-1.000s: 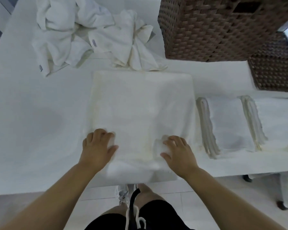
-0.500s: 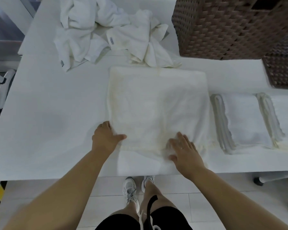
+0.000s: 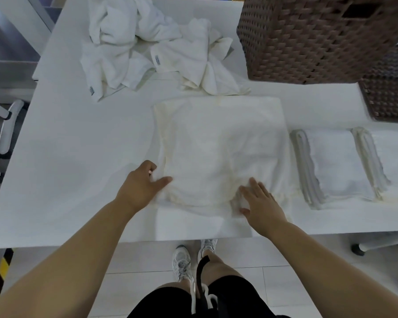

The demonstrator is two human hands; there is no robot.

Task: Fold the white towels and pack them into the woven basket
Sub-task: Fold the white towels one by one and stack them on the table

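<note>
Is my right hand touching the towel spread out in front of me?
Touching. The head view shows the right hand lying flat on the towel's near right corner.

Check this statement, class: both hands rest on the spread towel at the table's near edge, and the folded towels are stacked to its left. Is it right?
One detail is wrong. The head view shows the folded towels to the right of the spread towel, not the left. The left hand and right hand do rest on it at the table's near edge.

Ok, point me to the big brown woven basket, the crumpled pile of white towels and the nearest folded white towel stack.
Brown woven basket (image 3: 308,42), head view, front wall.
Crumpled white towel pile (image 3: 147,47), head view, middle.
Folded white towel stack (image 3: 331,164), head view, top face.
</note>
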